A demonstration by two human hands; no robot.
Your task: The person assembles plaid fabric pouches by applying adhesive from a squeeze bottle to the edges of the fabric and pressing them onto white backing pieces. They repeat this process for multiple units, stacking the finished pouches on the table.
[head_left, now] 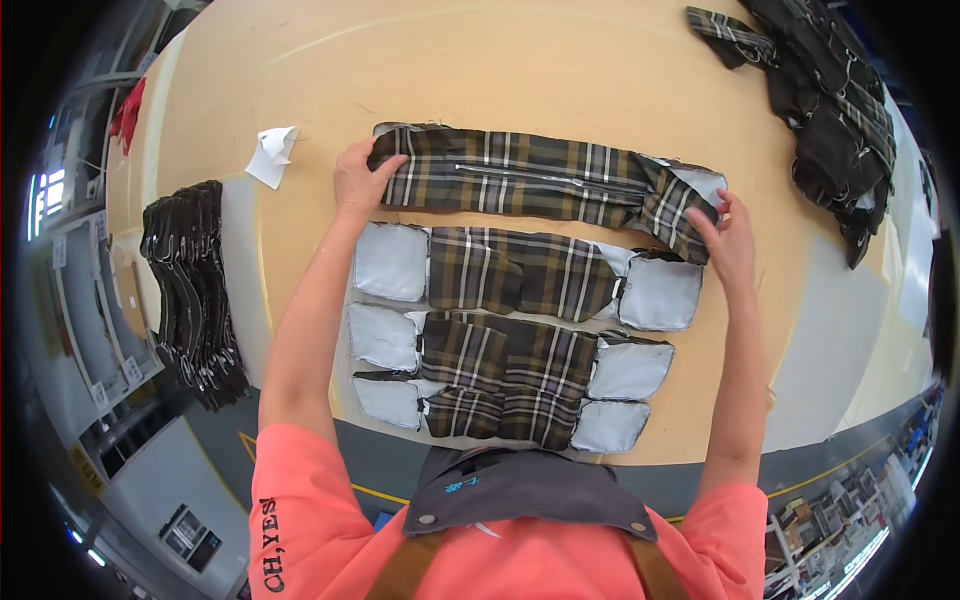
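Tan tabletop [520, 70] spreads across most of the frame inside a workshop, with grey shelving [85, 310] along the left edge. At the upper left, a piece of red cloth [127, 115] lies at the table's rim; below it, at the middle left, stands a long stack of dark fabric pieces [188, 290]. Right of these, a creased white paper scrap [270, 160] rests on the table. Next comes the left hand [360, 182], its thumb laid over the near face of a plaid fabric strip [530, 178] and its fingers round the left end, so the cloth sits clamped between them. That strip, in olive, black and white checks, runs across the upper centre, with a silvery zipper-like line along its middle. Beneath it, plaid panels [510, 370] with pale grey end flaps [388, 262] lie in rows down to the grey apron [520, 490] at the lower centre. At the strip's right end, which is folded over, the right hand [730, 240] pinches the corner between thumb and fingers, near a pale lining patch [702, 183]. Farther right, dark bundled fabric [835, 130] with plaid parts fills the upper right, while cluttered shelves [840, 520] occupy the lower right.
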